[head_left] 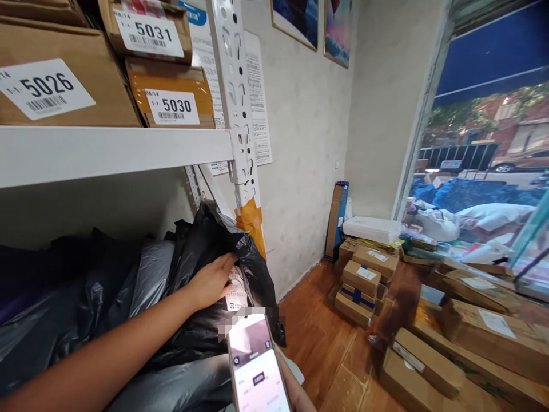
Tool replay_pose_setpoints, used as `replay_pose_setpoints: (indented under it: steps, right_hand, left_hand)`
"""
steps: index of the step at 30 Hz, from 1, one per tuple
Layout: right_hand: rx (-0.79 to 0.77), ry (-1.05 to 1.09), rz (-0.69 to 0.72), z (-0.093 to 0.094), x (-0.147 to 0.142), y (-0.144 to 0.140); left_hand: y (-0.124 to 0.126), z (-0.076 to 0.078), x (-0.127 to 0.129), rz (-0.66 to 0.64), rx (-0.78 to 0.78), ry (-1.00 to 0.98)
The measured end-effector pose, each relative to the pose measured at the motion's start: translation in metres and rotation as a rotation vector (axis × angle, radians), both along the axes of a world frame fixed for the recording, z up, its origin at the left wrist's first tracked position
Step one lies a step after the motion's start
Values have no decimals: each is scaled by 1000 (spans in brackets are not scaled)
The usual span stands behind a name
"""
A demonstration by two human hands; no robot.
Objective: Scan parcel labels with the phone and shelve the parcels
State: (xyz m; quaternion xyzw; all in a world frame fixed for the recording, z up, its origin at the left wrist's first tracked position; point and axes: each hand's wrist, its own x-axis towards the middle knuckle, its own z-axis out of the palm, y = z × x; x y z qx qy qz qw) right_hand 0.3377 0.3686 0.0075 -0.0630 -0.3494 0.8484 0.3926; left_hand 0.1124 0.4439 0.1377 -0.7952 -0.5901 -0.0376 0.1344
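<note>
- Parcel of crinkled black plastic point(258, 280), beneath white metal shelf beam point(107, 151).
- Left hand point(210, 284) laid palm-down on it; cannot tell whether its grip pinches.
- Right hand point(295, 388) pressed around lit rectangular smartphone point(259, 372).
- Reddish-brown wooden floor point(313, 306) bearing brown cardboard boxes point(349, 307).

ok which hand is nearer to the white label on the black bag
Left. The left hand lies on the black bag, right beside the label; the right hand is lower down, at the phone.

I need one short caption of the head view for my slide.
Left hand on a black parcel, right hand holding a lit phone, below a shelf bearing numbered boxes.
</note>
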Motion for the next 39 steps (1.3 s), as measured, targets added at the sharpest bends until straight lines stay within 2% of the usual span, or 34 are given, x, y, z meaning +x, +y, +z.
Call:
replay_pose_setpoints:
  steps: [5,11,19,29,34,39]
  right_hand:
    - [57,59,134,25,-26,6]
    - [107,59,17,45,-44,10]
    - [109,21,-9,47,-44,10]
    - [210,-8,51,43,-42,15]
    - [191,-34,29,47,-42,14]
    - [137,38,-16,52,-44,12]
  left_hand:
    - [1,-5,-13,-15,-19,-160]
    - [1,-5,-23,-86,-83,-269]
    - [2,-6,-23,-76,-115,-339]
    - [3,-6,-24,-101,-106,-387]
    - [2,-4,-21,-97,-107,-375]
    - [0,-4,-19,-69,-110,-340]
